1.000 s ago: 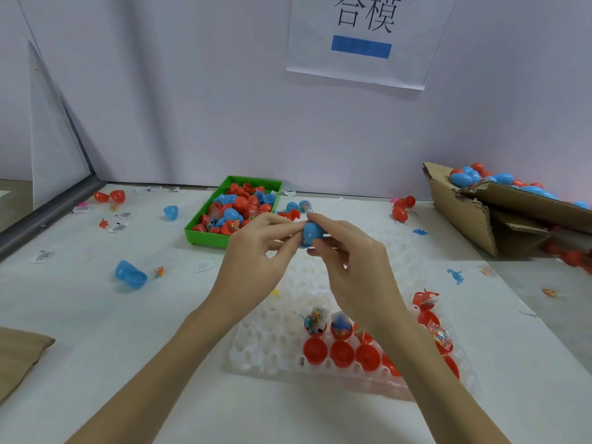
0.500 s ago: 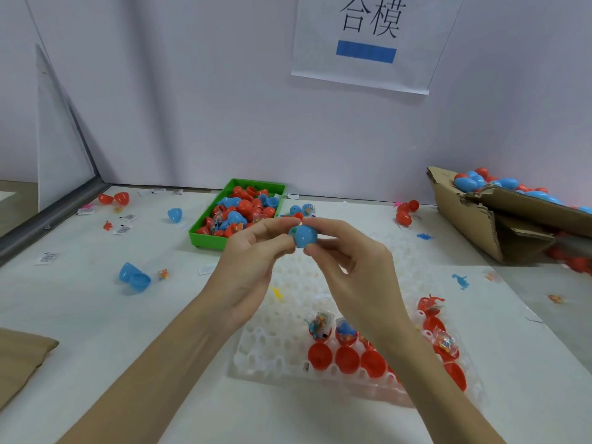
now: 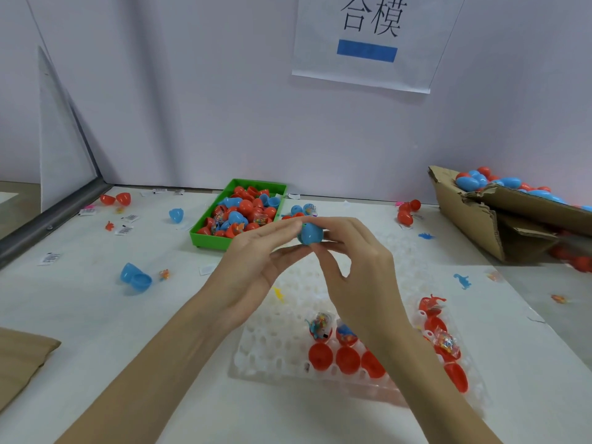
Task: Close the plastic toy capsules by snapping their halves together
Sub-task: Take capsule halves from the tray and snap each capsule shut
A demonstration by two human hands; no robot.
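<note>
All positions are given from the clear cell tray (image 3: 272,350), which lies on the white surface (image 3: 96,315) in front of the person.

Far left of the tray, a loose blue shell pair (image 3: 136,277) lies open on the surface. Behind the tray and to its left stands the green bin (image 3: 237,213), filled with red and blue shells and bagged toys.

Above the tray's far edge, the left hand (image 3: 256,264) and the right hand (image 3: 355,267) meet around one blue capsule (image 3: 310,233). The left grip is a pinch: thumb below, fingers extended over the top, touching the capsule's left side. The right grip is also a pinch, with thumb and curled fingers closed on the right side. Whether the seam is fully seated cannot be told; fingers cover most of it.

In the tray's right-hand cells sit red lower halves (image 3: 347,360), several empty and a few loaded with bagged toys (image 3: 320,325). Well to the right of the tray and behind it, a cardboard box (image 3: 480,219) holds finished capsules.

Step in hand, by my judgement: pressing the two halves of this capsule together. The next move calls for squeezing both grips straight toward each other, rims aligned, until the halves seat. Many tray cells remain uncapped, so the task looks early to midway.
</note>
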